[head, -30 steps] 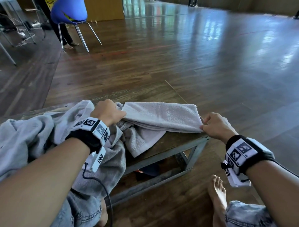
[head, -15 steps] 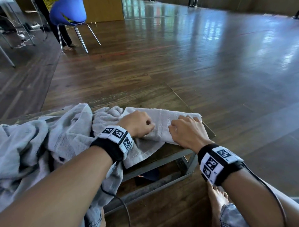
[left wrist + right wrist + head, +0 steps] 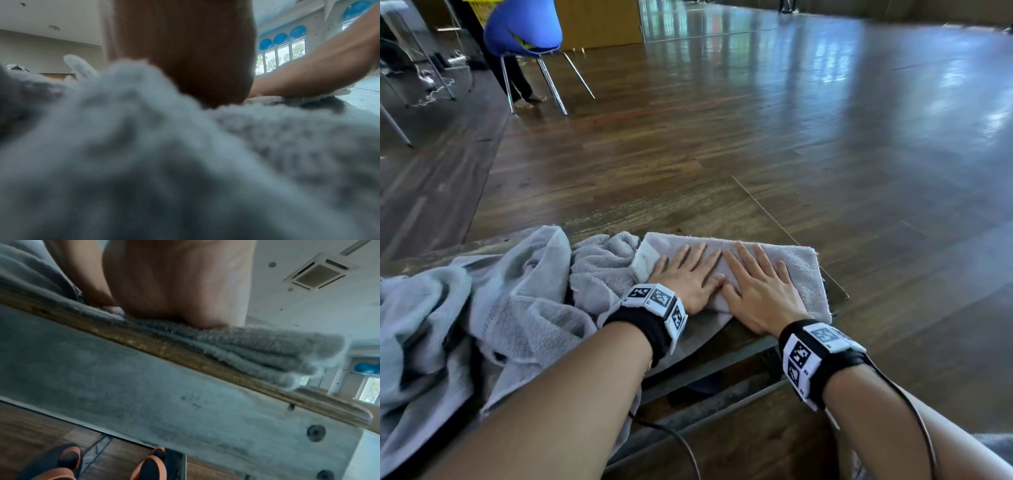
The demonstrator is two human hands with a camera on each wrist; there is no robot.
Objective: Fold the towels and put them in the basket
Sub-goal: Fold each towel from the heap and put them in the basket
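Folded towel (image 3: 796, 274) lies at table (image 3: 722, 212) near-right corner, 3 o'clock of unfolded pile (image 3: 493, 308). Left hand (image 3: 688, 274), right hand (image 3: 760, 284): grip spread flat, pressing. Smooth outward, firm creases, edges aligned.

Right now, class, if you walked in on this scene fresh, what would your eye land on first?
First, the two hands pressed flat, side by side, on the folded grey towel at the low table's right end: left hand, right hand. Next, the heap of unfolded grey towels sprawling to their left. Then the blue chair far back left.
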